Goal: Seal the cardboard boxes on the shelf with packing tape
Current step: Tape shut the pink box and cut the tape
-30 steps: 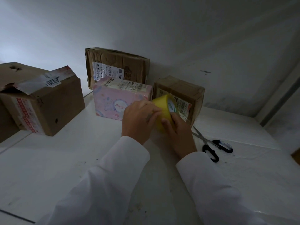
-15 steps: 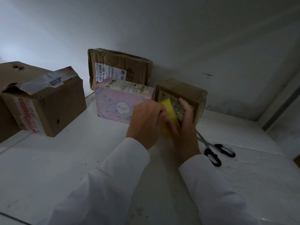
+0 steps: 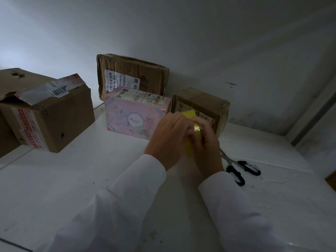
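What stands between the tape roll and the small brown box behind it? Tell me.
Nothing visible does. Both hands, left and right, hold the yellow tape roll just in front of the small brown box. The pink box sits to its left, the scissors to the right.

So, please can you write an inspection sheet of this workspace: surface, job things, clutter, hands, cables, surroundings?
Surface: white shelf, some dark specks.
Job's things: yellow tape roll held between both hands; torn brown box at left, flap raised; creased brown box against the wall; pink box before it; small brown box behind the hands.
Clutter: black-handled scissors lying right of the hands.
Hands: left hand and right hand both grip the roll.
Cables: nothing seen.
Surroundings: white wall, dim light.
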